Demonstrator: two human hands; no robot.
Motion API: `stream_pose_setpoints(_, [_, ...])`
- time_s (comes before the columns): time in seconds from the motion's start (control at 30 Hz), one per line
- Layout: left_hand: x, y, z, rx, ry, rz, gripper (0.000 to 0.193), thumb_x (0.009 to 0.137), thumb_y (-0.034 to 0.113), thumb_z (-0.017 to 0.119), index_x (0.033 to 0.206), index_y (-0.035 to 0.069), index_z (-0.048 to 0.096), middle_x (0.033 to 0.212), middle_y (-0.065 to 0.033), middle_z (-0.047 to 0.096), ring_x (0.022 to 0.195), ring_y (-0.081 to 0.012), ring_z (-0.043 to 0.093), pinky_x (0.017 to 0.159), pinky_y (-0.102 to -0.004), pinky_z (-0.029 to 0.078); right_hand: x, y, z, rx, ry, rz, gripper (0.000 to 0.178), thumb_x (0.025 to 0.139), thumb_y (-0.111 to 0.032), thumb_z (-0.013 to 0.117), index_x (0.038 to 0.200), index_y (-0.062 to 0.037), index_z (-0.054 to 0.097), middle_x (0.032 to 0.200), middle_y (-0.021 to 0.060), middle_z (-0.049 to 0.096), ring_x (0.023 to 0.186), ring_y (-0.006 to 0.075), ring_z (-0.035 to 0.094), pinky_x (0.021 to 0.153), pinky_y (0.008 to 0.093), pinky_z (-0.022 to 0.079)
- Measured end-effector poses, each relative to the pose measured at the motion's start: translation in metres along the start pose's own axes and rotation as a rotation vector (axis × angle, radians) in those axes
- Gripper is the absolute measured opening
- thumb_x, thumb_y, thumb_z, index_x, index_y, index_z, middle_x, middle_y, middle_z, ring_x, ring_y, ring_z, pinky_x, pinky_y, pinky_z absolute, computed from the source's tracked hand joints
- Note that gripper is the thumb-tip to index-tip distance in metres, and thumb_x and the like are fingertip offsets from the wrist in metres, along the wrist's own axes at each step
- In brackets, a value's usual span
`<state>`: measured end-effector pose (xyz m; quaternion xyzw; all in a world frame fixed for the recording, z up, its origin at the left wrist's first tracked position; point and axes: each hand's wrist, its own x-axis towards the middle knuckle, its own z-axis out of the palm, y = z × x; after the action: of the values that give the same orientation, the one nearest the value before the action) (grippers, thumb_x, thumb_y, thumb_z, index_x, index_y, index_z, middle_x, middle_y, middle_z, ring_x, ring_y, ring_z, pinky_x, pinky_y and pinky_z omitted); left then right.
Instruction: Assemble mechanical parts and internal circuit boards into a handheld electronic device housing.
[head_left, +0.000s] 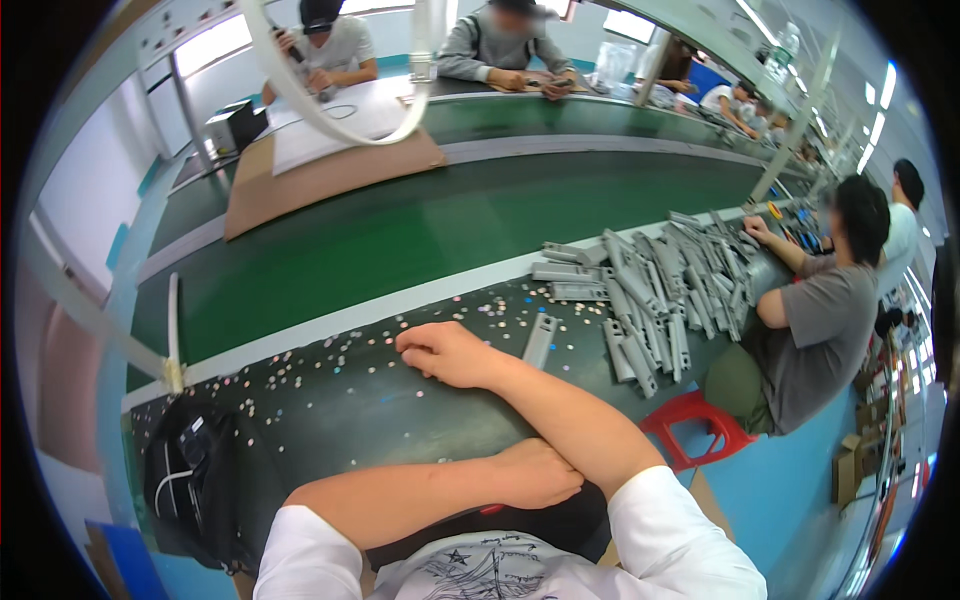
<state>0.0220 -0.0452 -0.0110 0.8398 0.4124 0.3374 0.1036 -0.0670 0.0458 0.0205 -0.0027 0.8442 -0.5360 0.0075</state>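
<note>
My right hand (447,356) rests on the dark tabletop (340,425), its fingers curled in and the tips hidden from above. Whether a small piece is under them, I cannot make out. Below it, at the near edge, my left hand (540,474) is closed in a loose fist, tucked beside my right forearm, with nothing visible in it. Small round discs (285,376), mostly pale with a few blue, lie scattered beyond and left of my right hand. One grey elongated housing (540,341) lies beside my right forearm, nearest to that hand.
A heap of grey housings (655,290) covers the table to the right. Beyond runs a green conveyor belt (400,255). A black bag (195,480) sits at the left end. A co-worker (835,310) sits at the right, near a red stool (695,425); others work across the belt.
</note>
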Motion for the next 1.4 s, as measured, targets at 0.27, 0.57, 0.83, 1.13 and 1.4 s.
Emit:
stream_pose_setpoints(0.27, [0.003, 0.002, -0.008, 0.003, -0.119, -0.045, 0.017, 0.084, 0.023, 0.063, 0.085, 0.006, 0.065, 0.086, -0.0111, 0.067, 0.085, -0.0306, 0.065, 0.074, -0.0437, 0.053, 0.009, 0.022, 0.005, -0.079, 0.038, -0.184, 0.018, 0.085, -0.015, 0.058, 0.096, -0.0009, 0.064, 0.086, 0.016, 0.066, 0.081, 0.0299, 0.065, 0.075, 0.0386, 0.051])
stream_pose_setpoints(0.57, [0.011, 0.005, -0.01, -0.007, -0.157, -0.054, 0.015, 0.084, 0.024, 0.064, 0.081, 0.009, 0.067, 0.085, -0.0073, 0.068, 0.079, -0.0275, 0.065, 0.068, -0.0419, 0.053, 0.013, 0.041, 0.013, -0.039, 0.153, -0.314, 0.014, 0.082, -0.009, 0.056, 0.088, -0.0013, 0.066, 0.068, 0.0105, 0.065, 0.057, 0.019, 0.064, 0.059, 0.0337, 0.051])
stream_pose_setpoints(0.83, [0.011, 0.006, -0.009, 0.03, -0.139, -0.08, 0.011, 0.078, 0.021, 0.069, 0.078, 0.01, 0.067, 0.078, -0.005, 0.066, 0.071, -0.027, 0.064, 0.061, -0.0399, 0.051, 0.025, 0.053, 0.019, -0.066, 0.149, -0.345, 0.016, 0.081, -0.009, 0.056, 0.088, 0.0002, 0.067, 0.071, 0.012, 0.067, 0.059, 0.0201, 0.065, 0.061, 0.0352, 0.052])
stream_pose_setpoints(1.13, [0.01, 0.011, -0.016, 0.036, -0.112, -0.119, 0.007, 0.078, 0.019, 0.069, 0.08, 0.012, 0.069, 0.076, -0.0035, 0.066, 0.069, -0.0253, 0.065, 0.06, -0.0387, 0.052, 0.023, 0.035, 0.018, 0.001, 0.084, -0.27, 0.015, 0.077, -0.01, 0.057, 0.083, -0.0007, 0.066, 0.08, 0.0153, 0.066, 0.078, 0.0319, 0.064, 0.072, 0.0406, 0.049])
stream_pose_setpoints(1.4, [0.015, 0.01, -0.013, 0.043, -0.13, -0.105, 0.007, 0.078, 0.019, 0.069, 0.081, 0.013, 0.07, 0.076, -0.0044, 0.067, 0.068, -0.0262, 0.065, 0.059, -0.0389, 0.051, 0.017, 0.037, 0.013, -0.072, 0.103, -0.286, 0.018, 0.078, -0.012, 0.056, 0.086, -0.0015, 0.068, 0.083, 0.0157, 0.067, 0.081, 0.0324, 0.064, 0.073, 0.0413, 0.05])
